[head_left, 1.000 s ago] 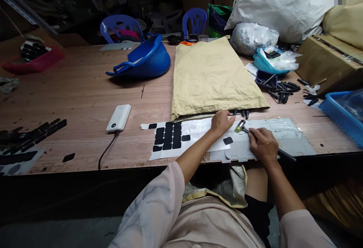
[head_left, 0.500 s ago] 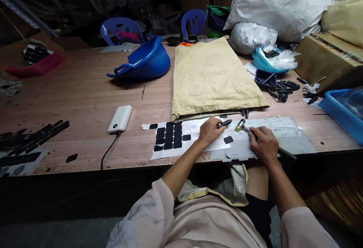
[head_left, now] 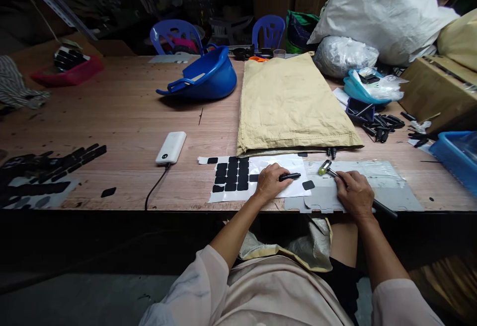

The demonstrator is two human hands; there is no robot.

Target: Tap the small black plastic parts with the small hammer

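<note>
Between the fingers of my left hand point(head_left: 271, 181) is a small black pen-shaped piece point(head_left: 290, 177), its tip pointing right. That hand is over a white sheet point(head_left: 261, 167) bearing rows of black rounded pads point(head_left: 231, 174). My right hand point(head_left: 356, 193) is wrapped round the handle of a small hammer point(head_left: 327, 168), whose yellowish face is toward the left. The hammer lies just over a grey board point(head_left: 383, 179) at the table's near edge. One loose black pad point(head_left: 308, 185) rests between the two hands.
A large tan paper sack point(head_left: 298, 107) lies beyond the hands. Left of it are a white power bank point(head_left: 171, 147) with a cable and a tilted blue basin point(head_left: 208, 77). Several black pieces point(head_left: 383, 124) are heaped at the right, near a blue tray point(head_left: 456, 154).
My left hand has shifted toward me and slightly left over the white sheet, still with the black piece. The right hand keeps the hammer in nearly the same place. The view has turned slightly left.
</note>
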